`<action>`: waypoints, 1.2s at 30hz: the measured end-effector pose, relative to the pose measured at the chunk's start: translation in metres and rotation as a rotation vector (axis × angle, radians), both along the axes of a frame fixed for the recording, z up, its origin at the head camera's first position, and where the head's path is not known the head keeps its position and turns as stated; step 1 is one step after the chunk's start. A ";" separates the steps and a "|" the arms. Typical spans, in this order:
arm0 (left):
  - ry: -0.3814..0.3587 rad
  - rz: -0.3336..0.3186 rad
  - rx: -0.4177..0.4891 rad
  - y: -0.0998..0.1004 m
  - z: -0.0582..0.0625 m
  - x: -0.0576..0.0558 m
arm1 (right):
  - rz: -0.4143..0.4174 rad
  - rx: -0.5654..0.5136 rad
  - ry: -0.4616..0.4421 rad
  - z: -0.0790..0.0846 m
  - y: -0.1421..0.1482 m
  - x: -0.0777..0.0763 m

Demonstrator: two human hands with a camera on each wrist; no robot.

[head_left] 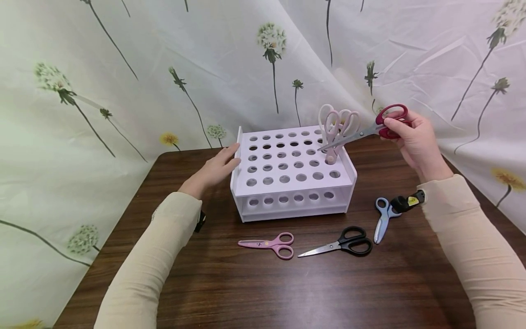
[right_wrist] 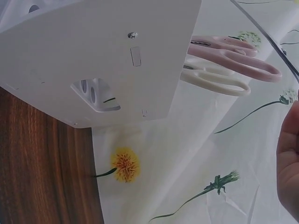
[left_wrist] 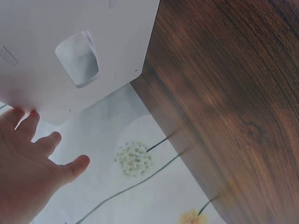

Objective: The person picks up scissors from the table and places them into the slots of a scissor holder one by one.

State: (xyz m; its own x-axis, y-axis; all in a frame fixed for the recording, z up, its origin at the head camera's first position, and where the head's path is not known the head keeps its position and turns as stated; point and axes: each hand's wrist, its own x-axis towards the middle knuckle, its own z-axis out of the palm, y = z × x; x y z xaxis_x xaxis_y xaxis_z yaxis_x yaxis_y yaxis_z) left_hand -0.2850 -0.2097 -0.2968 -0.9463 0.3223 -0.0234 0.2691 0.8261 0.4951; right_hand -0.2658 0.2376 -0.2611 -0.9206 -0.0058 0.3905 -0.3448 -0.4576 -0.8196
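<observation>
A white rack (head_left: 271, 185) with rows of round holes stands on the table. My left hand (head_left: 213, 169) rests on its left side panel, fingers spread, as the left wrist view also shows with the hand (left_wrist: 28, 163) at the panel's edge. In my right hand (head_left: 419, 141) I hold red-handled scissors (head_left: 392, 121) by the handles, the blades pointing left over the rack's right part. White-handled scissors (head_left: 324, 112) and pink-handled scissors (head_left: 333, 155) stand upright in holes at the rack's right, overlapped by the red pair's blades.
In front of the rack lie pink scissors (head_left: 271, 243) and black-handled scissors (head_left: 347, 242). Light blue scissors (head_left: 382, 221) lie on the right, near my right wrist strap. A flower-printed cloth (head_left: 230, 68) hangs behind the dark wooden table (head_left: 230, 292).
</observation>
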 end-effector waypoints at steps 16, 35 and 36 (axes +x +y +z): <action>0.012 -0.005 0.007 0.000 0.000 0.000 | -0.053 0.065 0.003 -0.001 -0.001 0.001; 0.003 -0.013 -0.001 -0.001 0.000 0.001 | -0.092 0.086 -0.012 -0.005 -0.002 0.000; 0.004 -0.016 -0.001 -0.001 0.000 0.001 | -0.093 0.090 -0.012 -0.005 -0.001 0.000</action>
